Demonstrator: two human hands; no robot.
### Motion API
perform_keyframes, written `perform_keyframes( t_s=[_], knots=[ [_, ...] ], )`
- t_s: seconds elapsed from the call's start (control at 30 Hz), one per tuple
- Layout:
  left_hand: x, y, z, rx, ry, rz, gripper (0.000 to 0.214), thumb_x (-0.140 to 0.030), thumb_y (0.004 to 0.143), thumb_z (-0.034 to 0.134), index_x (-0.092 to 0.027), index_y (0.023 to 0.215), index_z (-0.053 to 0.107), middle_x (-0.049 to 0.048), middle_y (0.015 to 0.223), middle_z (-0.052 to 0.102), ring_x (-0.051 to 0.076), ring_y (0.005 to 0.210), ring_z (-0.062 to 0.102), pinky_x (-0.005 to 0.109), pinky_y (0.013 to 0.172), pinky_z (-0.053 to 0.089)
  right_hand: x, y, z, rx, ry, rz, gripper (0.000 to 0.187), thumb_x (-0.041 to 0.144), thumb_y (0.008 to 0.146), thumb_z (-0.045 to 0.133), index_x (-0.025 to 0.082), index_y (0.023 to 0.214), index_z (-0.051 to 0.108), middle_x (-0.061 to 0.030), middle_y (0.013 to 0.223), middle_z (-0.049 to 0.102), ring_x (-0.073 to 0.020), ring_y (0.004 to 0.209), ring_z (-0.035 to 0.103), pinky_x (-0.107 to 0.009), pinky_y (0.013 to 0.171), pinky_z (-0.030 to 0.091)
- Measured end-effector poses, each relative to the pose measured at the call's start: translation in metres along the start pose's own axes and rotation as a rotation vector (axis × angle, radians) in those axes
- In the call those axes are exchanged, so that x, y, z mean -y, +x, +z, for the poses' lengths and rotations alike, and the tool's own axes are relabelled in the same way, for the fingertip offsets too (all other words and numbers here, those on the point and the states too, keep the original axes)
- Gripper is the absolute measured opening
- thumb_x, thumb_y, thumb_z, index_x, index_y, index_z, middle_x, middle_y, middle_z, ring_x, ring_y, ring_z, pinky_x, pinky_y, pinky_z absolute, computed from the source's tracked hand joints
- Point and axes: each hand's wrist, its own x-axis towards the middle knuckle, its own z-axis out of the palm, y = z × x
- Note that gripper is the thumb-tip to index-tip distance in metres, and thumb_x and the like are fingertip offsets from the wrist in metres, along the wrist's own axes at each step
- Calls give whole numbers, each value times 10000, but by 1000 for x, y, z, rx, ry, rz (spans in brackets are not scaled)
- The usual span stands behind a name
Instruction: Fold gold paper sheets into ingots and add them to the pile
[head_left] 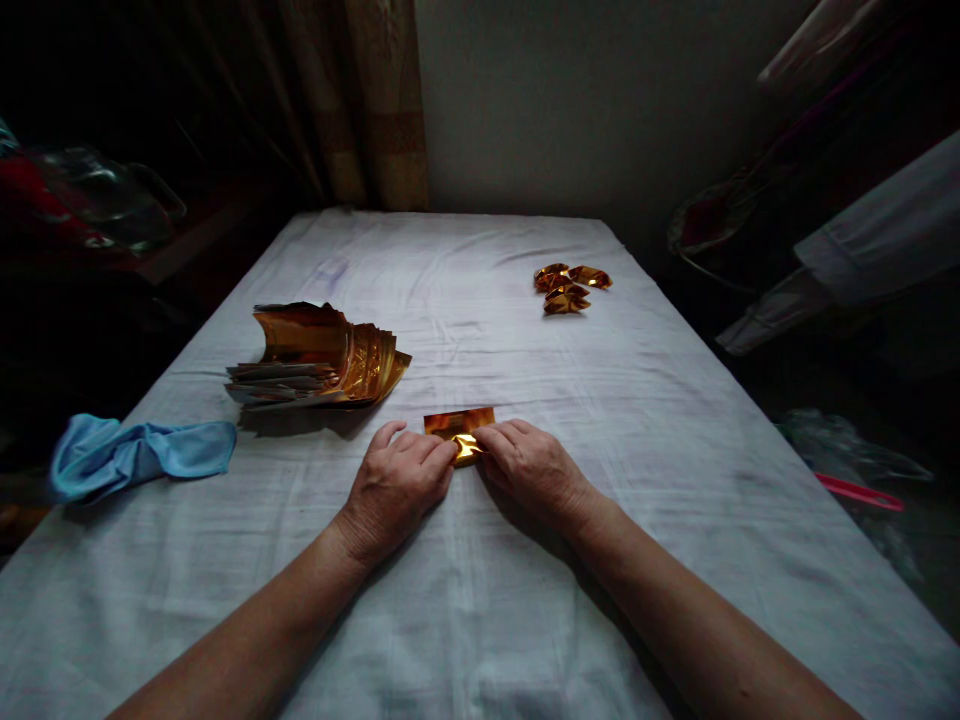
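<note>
A sheet of shiny gold foil paper (466, 446) lies on the white cloth in front of me, its near part bent over and its far strip flat. My left hand (405, 472) grips the left side of the sheet, thumb and index finger closed on it. On the right side, my right hand (534, 468) pinches the same sheet. Left of the hands rests a curled stack of gold foil paper (315, 345). Several folded gold foil pieces (566, 300) sit together toward the far right of the table.
A crumpled light-blue cloth (142, 455) lies at the table's left edge. Beyond that edge is a clear glass jug (105, 195). Past the right edge are a pink handle (862, 491) and clear plastic (847, 445). A curtain (360, 100) hangs behind the table.
</note>
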Motion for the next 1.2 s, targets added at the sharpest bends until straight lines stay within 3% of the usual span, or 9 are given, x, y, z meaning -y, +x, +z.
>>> perform_keyframes(
  t_s=[0.2, 0.37, 0.47, 0.67, 1.2],
  knots=[
    [6, -2, 1, 15, -15, 21, 185, -203, 989, 510, -214, 913, 678, 22, 883, 744, 192, 775, 648, 410, 932, 403, 7, 0, -4, 31, 56, 53, 178, 300, 901, 647, 183, 1034, 663, -92, 1013, 693, -232, 896, 590, -355, 802, 464],
    [12, -6, 3, 17, -81, -16, 212, -277, 991, 540, -208, 849, 681, 28, 828, 710, 199, 770, 607, 372, 831, 417, 1, -6, -3, 26, 11, 137, 146, 225, 955, 575, 212, 887, 704, -59, 906, 684, -191, 807, 568, -306, 727, 435],
    [13, -9, 0, 77, -175, -90, 224, -315, 992, 541, -208, 849, 677, 21, 823, 696, 202, 798, 603, 363, 809, 409, -1, -13, -4, -23, 113, 210, 131, 249, 942, 602, 217, 882, 714, -48, 889, 684, -187, 807, 583, -300, 730, 448],
    [11, -11, -4, 124, -255, -182, 273, -332, 982, 545, -206, 759, 638, 8, 769, 669, 181, 754, 587, 350, 780, 393, 6, -24, -9, 5, 238, 327, 170, 237, 960, 559, 216, 877, 705, -41, 888, 677, -181, 817, 600, -312, 764, 460],
    [13, -7, 0, 142, -95, -254, 290, -333, 986, 522, -209, 734, 595, 30, 736, 637, 234, 750, 555, 385, 731, 351, 6, -15, -2, -24, 10, 429, 267, 335, 978, 545, 212, 748, 603, -39, 798, 612, -204, 779, 546, -325, 719, 379]
  ],
)
